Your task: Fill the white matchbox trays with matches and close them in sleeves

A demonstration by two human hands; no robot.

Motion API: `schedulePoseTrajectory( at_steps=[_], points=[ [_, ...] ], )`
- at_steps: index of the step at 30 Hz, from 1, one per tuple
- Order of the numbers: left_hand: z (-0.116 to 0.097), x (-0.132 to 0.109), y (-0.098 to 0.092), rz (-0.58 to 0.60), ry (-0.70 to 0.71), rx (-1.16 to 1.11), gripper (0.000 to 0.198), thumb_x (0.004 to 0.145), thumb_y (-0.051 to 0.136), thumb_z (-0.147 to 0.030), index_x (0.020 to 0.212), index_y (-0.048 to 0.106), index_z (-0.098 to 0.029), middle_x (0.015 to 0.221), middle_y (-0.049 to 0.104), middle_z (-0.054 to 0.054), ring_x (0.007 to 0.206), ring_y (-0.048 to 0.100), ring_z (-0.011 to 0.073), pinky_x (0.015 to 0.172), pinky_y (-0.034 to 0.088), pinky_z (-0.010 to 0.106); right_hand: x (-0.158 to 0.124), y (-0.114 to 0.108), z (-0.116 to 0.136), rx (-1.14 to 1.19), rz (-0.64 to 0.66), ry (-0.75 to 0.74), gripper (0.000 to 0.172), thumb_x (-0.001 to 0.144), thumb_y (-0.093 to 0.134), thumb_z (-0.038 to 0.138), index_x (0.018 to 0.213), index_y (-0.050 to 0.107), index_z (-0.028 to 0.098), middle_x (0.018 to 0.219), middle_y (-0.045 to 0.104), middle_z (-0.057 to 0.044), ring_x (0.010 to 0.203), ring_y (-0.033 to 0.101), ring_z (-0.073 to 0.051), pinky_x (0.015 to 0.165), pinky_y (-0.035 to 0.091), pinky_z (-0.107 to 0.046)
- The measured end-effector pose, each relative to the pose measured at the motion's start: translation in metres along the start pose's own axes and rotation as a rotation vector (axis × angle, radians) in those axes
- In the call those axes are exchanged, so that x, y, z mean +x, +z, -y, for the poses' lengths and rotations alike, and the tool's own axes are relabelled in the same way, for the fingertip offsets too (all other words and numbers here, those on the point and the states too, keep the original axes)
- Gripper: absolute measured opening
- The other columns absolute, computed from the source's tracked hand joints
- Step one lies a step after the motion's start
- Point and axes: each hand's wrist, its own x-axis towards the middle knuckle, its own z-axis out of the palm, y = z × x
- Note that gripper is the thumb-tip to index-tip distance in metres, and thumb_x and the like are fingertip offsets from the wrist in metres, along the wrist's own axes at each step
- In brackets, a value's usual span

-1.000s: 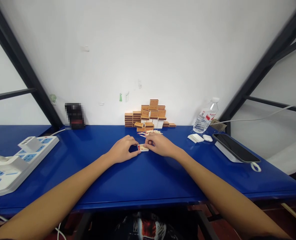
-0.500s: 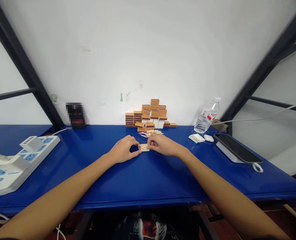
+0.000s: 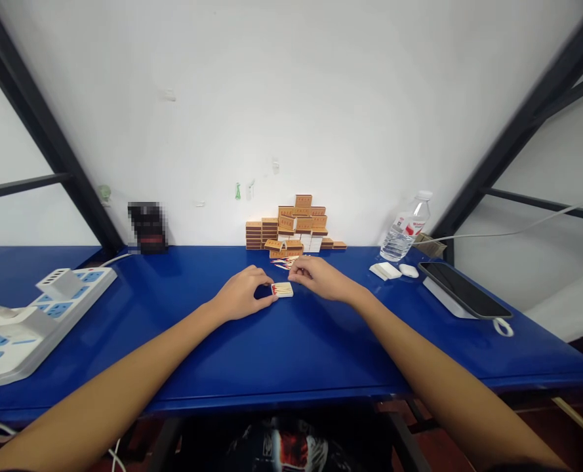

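Observation:
A small open matchbox tray (image 3: 282,289) with matches in it lies on the blue table (image 3: 291,347). My left hand (image 3: 242,293) pinches its left end between thumb and fingers. My right hand (image 3: 317,277) hovers just behind and to the right of the tray, fingers curled toward a loose heap of matches (image 3: 287,263); whether it holds a match is too small to tell. Behind the heap stands a pile of brown matchboxes (image 3: 294,229) against the wall.
A white power strip (image 3: 35,314) with plugs sits at the left. A water bottle (image 3: 404,228), small white cases (image 3: 388,271) and a dark phone on a white stand (image 3: 461,292) are at the right. A black device (image 3: 147,228) stands by the wall.
My right hand has lifted off the tray's right end and moved back toward the loose matches. My left hand has stayed on the tray.

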Motion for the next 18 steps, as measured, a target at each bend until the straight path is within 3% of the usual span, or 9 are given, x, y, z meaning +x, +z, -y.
schedulePoseTrajectory(
  at_steps=[3,9,15,18],
  points=[
    [-0.001,0.000,0.000,-0.007,0.003,-0.008,0.027,0.094,0.069,-0.042,0.110,0.073,-0.021,0.105,0.072,0.008,0.101,0.063,0.0250,0.089,0.053,0.039,-0.002,-0.008,-0.019,-0.038,0.001,0.068,0.009,0.095,0.063,0.020,0.090,0.069,0.016,0.087,0.068,-0.004,0.077,0.057,-0.016,0.069,0.039,-0.026],
    [-0.002,-0.001,-0.002,-0.011,-0.001,-0.017,0.027,0.094,0.068,-0.042,0.110,0.073,-0.021,0.105,0.072,0.008,0.101,0.063,0.0252,0.088,0.053,0.039,-0.006,-0.011,-0.045,-0.034,0.203,0.218,0.008,0.092,0.066,0.019,0.087,0.070,0.015,0.087,0.069,-0.006,0.076,0.059,-0.017,0.066,0.041,-0.026],
    [-0.004,0.000,-0.001,-0.009,-0.002,0.000,0.025,0.094,0.068,-0.042,0.110,0.072,-0.022,0.104,0.071,0.007,0.101,0.063,0.0250,0.088,0.053,0.038,-0.002,0.002,-0.011,0.006,-0.005,0.055,0.015,0.099,0.060,0.027,0.091,0.066,0.016,0.092,0.064,-0.005,0.082,0.058,-0.017,0.074,0.043,-0.028],
    [-0.004,0.000,-0.001,-0.005,0.011,0.010,0.024,0.095,0.067,-0.041,0.109,0.072,-0.022,0.102,0.070,0.007,0.100,0.062,0.0247,0.088,0.052,0.038,0.000,0.014,0.004,-0.016,-0.001,-0.013,0.012,0.099,0.062,0.025,0.090,0.065,0.018,0.093,0.062,-0.005,0.087,0.057,-0.018,0.077,0.042,-0.028]
  ],
)
